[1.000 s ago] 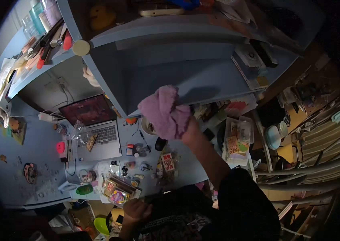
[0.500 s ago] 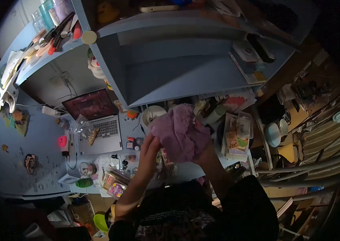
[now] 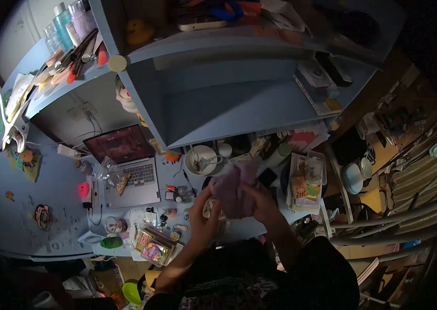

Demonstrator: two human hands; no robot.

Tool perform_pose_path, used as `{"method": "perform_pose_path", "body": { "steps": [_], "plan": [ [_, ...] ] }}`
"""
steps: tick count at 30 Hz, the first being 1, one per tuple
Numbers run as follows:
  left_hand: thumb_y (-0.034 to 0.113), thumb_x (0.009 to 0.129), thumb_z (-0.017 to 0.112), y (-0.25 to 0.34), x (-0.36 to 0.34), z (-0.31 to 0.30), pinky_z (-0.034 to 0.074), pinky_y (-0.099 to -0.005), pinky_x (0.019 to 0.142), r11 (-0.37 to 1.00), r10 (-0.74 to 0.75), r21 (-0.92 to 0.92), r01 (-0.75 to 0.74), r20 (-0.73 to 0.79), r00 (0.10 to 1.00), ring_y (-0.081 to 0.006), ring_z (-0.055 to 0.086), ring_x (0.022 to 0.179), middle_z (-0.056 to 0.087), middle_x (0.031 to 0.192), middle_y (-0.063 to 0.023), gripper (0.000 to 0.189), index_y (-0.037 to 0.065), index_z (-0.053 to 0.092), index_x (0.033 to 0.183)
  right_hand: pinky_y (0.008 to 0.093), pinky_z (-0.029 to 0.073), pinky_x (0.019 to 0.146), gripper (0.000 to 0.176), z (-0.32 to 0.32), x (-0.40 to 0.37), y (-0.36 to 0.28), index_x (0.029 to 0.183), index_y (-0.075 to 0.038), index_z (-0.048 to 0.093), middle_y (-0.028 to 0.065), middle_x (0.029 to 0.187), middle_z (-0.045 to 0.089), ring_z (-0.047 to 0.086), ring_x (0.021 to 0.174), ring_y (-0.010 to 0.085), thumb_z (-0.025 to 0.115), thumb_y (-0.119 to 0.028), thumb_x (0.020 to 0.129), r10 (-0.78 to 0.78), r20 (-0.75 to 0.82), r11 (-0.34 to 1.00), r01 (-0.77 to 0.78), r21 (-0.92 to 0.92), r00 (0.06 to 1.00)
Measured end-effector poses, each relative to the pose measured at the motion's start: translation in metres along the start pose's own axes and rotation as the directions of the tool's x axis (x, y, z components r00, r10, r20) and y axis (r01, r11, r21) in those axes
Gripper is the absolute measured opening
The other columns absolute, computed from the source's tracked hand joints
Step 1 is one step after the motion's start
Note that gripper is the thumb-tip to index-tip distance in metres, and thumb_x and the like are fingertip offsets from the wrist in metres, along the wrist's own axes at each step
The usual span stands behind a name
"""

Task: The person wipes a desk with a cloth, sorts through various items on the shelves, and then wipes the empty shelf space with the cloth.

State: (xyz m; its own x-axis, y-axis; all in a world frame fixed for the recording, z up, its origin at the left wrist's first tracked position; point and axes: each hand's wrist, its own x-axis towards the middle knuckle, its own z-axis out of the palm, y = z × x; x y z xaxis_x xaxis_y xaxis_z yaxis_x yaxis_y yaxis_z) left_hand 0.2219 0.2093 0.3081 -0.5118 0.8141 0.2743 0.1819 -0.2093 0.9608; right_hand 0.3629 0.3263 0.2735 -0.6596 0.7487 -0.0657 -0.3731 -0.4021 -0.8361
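A purple cloth (image 3: 235, 192), soft and bunched into a compact folded shape, is held up above the desk in front of me. My left hand (image 3: 204, 209) grips its left edge, fingers curled against the fabric. On the other side, my right hand (image 3: 261, 204) pinches the cloth with fingers lying over its front. Just beyond the cloth stands a white bowl (image 3: 196, 166) with metal utensils in it. Some small items on the desk beneath the cloth are partly hidden by it and my hands.
An open laptop (image 3: 138, 181) sits to the left with a clear plastic bag over it. Boxes (image 3: 154, 248) lie near the front edge. On the right is a clear bin (image 3: 306, 183) of papers and packets. A blue shelf (image 3: 228, 98) overhangs the desk.
The cloth has come lower and closer to me and is folded smaller. Both hands have moved down with it, uncovering the bowl behind.
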Motion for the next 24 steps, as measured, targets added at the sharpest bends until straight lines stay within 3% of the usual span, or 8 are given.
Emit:
{"method": "perform_pose_path", "body": {
  "steps": [1, 3, 7, 10, 13, 19, 20, 24],
  "plan": [
    [0.007, 0.089, 0.056, 0.005, 0.002, 0.000, 0.044, -0.0317, 0.090, 0.999, 0.035, 0.015, -0.034, -0.035, 0.999, -0.0214, 0.055, 0.110, 0.059, 0.119, -0.0152, 0.032, -0.001, 0.054, 0.120, 0.0343, 0.044, 0.094, 0.059, -0.013, 0.001, -0.005, 0.138, -0.009, 0.033, 0.0075, 0.125, 0.051, 0.052, 0.113, 0.0213, 0.062, -0.015, 0.088, -0.246, 0.096, 0.934, 0.262, -0.243, 0.965],
    [0.006, 0.088, 0.056, 0.004, -0.004, -0.011, 0.043, -0.0331, 0.091, 0.998, 0.026, 0.050, -0.026, -0.015, 1.000, -0.0236, 0.055, 0.112, 0.057, 0.122, -0.0158, 0.033, 0.000, 0.054, 0.120, 0.0365, 0.045, 0.092, 0.059, -0.008, 0.025, -0.070, 0.138, -0.005, 0.034, 0.0104, 0.121, 0.053, 0.054, 0.109, 0.0224, 0.062, -0.017, 0.088, -0.202, -0.467, 0.979, 0.163, -0.122, 0.861],
    [0.012, 0.090, 0.052, -0.018, -0.037, -0.033, 0.041, -0.0400, 0.096, 0.993, 0.016, 0.118, -0.025, 0.073, 0.997, -0.0283, 0.054, 0.114, 0.055, 0.126, -0.0155, 0.036, 0.001, 0.052, 0.124, 0.0458, 0.037, 0.098, 0.054, -0.071, 0.106, -0.136, 0.136, -0.002, 0.033, 0.0197, 0.120, 0.052, 0.051, 0.110, 0.0320, 0.056, -0.018, 0.090, -0.834, -0.094, 0.205, 0.147, -0.968, 0.544],
    [0.009, 0.088, 0.053, -0.005, -0.053, -0.033, 0.042, -0.0394, 0.094, 0.988, -0.113, 0.120, 0.097, 0.136, 0.984, -0.0297, 0.055, 0.112, 0.059, 0.118, -0.0160, 0.032, 0.001, 0.057, 0.119, 0.0527, 0.031, 0.101, 0.056, -0.124, 0.187, -0.098, 0.137, -0.002, 0.031, 0.0222, 0.119, 0.051, 0.048, 0.113, 0.0388, 0.055, -0.018, 0.088, -0.483, 0.038, -0.237, -0.089, -0.967, 0.875],
    [0.007, 0.087, 0.054, -0.017, -0.080, -0.039, 0.043, -0.0386, 0.092, 0.970, -0.100, 0.236, 0.062, 0.155, 0.983, -0.0297, 0.057, 0.108, 0.062, 0.112, -0.0157, 0.028, 0.001, 0.061, 0.113, 0.0584, 0.030, 0.098, 0.061, -0.087, 0.214, -0.067, 0.135, -0.003, 0.033, 0.0227, 0.120, 0.050, 0.045, 0.113, 0.0443, 0.059, -0.021, 0.083, -0.610, 0.121, -0.519, -0.280, -0.808, 0.783],
    [-0.004, 0.079, 0.056, -0.009, -0.095, -0.065, 0.046, -0.0369, 0.086, 0.978, -0.203, 0.089, 0.186, 0.247, 0.948, -0.0310, 0.059, 0.099, 0.063, 0.107, -0.0149, 0.033, 0.004, 0.062, 0.110, 0.0557, 0.037, 0.091, 0.043, 0.004, 0.287, -0.036, 0.113, -0.004, 0.057, 0.0240, 0.121, 0.052, 0.047, 0.114, 0.0406, 0.062, -0.020, 0.074, -0.507, 0.250, -0.511, -0.054, -0.858, 0.825],
    [-0.004, 0.079, 0.056, -0.006, -0.092, -0.071, 0.046, -0.0369, 0.086, 0.981, -0.194, 0.082, 0.177, 0.295, 0.936, -0.0310, 0.059, 0.099, 0.063, 0.107, -0.0149, 0.033, 0.004, 0.062, 0.110, 0.0537, 0.043, 0.079, 0.037, 0.062, 0.264, -0.060, 0.105, -0.005, 0.060, 0.0201, 0.111, 0.058, 0.055, 0.104, 0.0350, 0.064, -0.018, 0.071, -0.367, -0.036, -0.406, -0.195, -0.893, 0.929],
    [-0.004, 0.078, 0.057, -0.016, -0.087, -0.098, 0.046, -0.0371, 0.085, 0.987, -0.101, 0.151, 0.048, 0.371, 0.923, -0.0310, 0.060, 0.097, 0.063, 0.103, -0.0154, 0.029, 0.003, 0.063, 0.106, 0.0493, 0.044, 0.074, 0.016, 0.084, 0.274, 0.031, 0.083, -0.007, 0.066, 0.0105, 0.090, 0.062, 0.058, 0.090, 0.0290, 0.063, -0.017, 0.071, -0.344, 0.457, -0.472, 0.270, -0.839, 0.820]
  ]
}}
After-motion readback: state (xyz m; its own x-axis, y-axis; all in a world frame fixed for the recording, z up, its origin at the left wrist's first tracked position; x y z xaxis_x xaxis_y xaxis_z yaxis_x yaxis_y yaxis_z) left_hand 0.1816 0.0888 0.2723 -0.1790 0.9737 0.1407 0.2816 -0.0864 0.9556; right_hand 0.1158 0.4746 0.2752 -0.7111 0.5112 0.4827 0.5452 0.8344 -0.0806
